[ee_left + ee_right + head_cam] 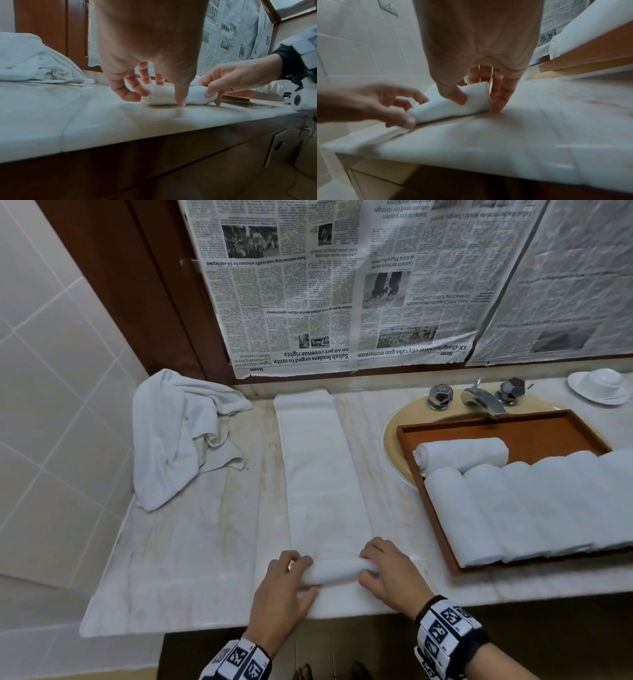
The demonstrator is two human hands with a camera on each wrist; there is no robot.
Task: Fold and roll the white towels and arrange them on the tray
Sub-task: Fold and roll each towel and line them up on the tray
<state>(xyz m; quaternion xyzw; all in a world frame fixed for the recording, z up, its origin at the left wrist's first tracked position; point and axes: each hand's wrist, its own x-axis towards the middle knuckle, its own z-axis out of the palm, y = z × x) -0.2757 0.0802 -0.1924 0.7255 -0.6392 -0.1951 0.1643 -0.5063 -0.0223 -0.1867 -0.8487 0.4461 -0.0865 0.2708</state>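
We curl both hands, left hand (pixel 284 583) and right hand (pixel 388 571), fingers gripping the towel (pixel 337 571) roll on the surface (pixel 191 559)

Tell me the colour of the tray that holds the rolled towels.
Reddish-brown wood; the tray shows best in the head view.

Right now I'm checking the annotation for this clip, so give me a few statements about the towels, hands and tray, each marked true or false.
1. Both the left hand and the right hand grip the rolled near end of the folded towel. True.
2. The folded towel is already rolled up completely. False: most of it lies flat on the counter.
3. The tray holds no towels. False: rolled towels lie in it.
4. A crumpled towel lies at the counter's left. True.
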